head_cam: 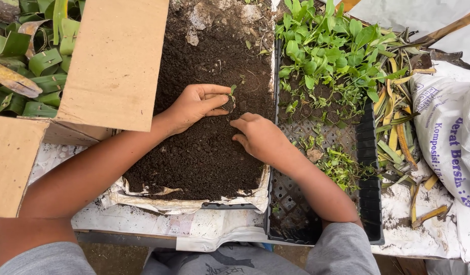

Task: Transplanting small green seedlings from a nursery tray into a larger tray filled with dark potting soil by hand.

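Note:
My left hand [197, 104] pinches a tiny green seedling [231, 97] with a small clump of roots, just above the dark soil [204, 158] in a paper-lined tray. My right hand [258, 137] rests beside it on the soil, fingers curled down into the surface, holding nothing that I can see. Both hands meet near the middle of the soil bed, a few centimetres apart. To the right lies a black perforated seedling tray [370, 153] with many small green plants [332, 51] at its far end.
An open cardboard box [112, 66] with cut green leaves [36, 56] stands at the left, its flap overlapping the soil. A white printed sack [449, 137] lies at the right, with yellowing leaf strips [398, 132] beside it. Paper covers the table edge [194, 229].

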